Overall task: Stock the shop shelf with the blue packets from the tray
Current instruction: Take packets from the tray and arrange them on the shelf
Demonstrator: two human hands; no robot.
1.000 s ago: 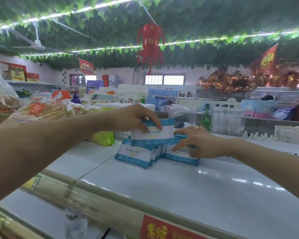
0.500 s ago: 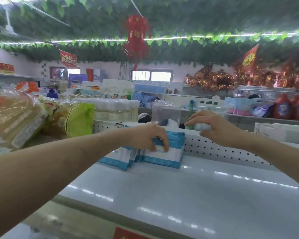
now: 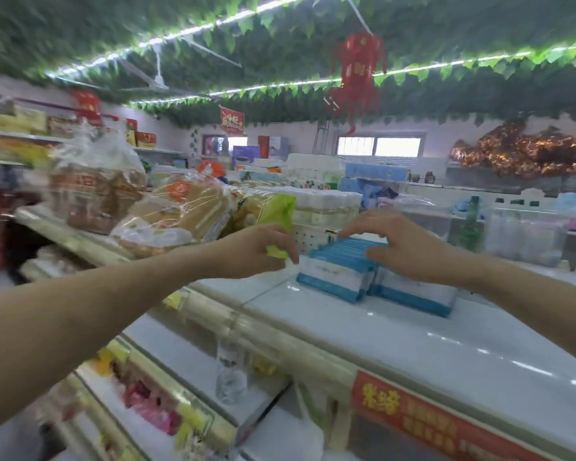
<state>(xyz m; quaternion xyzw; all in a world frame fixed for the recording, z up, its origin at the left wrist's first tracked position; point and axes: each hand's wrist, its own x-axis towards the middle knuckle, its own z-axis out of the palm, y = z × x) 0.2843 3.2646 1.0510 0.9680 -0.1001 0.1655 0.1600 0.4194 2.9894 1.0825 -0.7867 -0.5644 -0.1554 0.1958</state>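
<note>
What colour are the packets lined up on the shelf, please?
The packets are white with blue top and bottom bands; head view.

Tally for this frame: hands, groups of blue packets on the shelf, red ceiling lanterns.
hands: 2, left hand and right hand
groups of blue packets: 2, left group and right group
red ceiling lantern: 1
total: 5

1. Shelf-edge strip point(image 3: 413, 414), red: large yellow Chinese characters at its left end, smaller yellow lines to their right. Too blurred to read.
2. Hanging banner point(image 3: 232, 120), red: yellow characters, not legible.
3. Lantern point(image 3: 358, 66), red: gold mark, unreadable.
4. Bread bag point(image 3: 180, 207): orange logo, no legible text.
5. Blue packets point(image 3: 338, 277): faint print on the white band, too small to read.
</note>
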